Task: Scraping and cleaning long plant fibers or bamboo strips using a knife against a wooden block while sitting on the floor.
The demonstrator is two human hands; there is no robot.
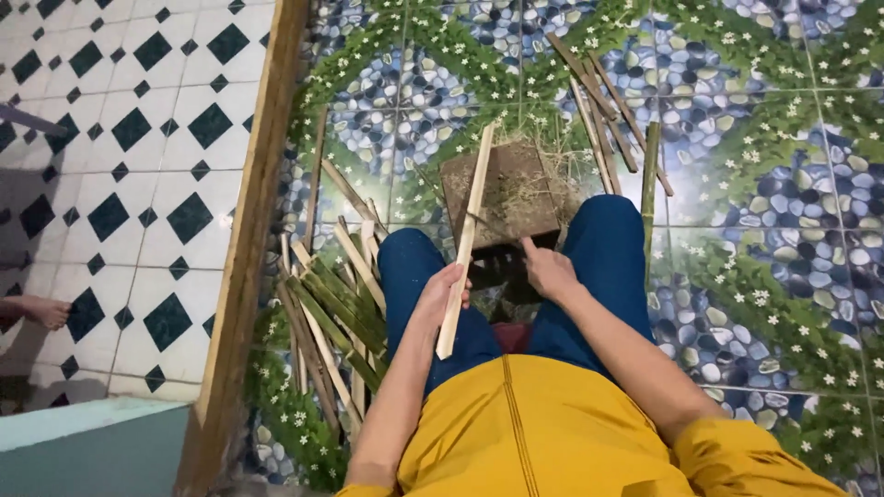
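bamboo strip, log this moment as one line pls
left hand: grips bamboo strip | strip: upper end over wooden block | right hand: on block's near edge | cut strips: piled beside left knee

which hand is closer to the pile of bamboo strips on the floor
Left. The left hand holds a bamboo strip just right of the pile; the right hand is farther, by the wooden block.

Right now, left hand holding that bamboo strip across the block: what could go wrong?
1. The left hand grips the bamboo strip near its lower end only; the long free end over the wooden block could swing or slip.
2. The right hand rests at the block's near edge, close beside the strip; fingers could get pinched or catch splinters.
3. The pile of split strips lies against the left leg, possibly snagging a foot.
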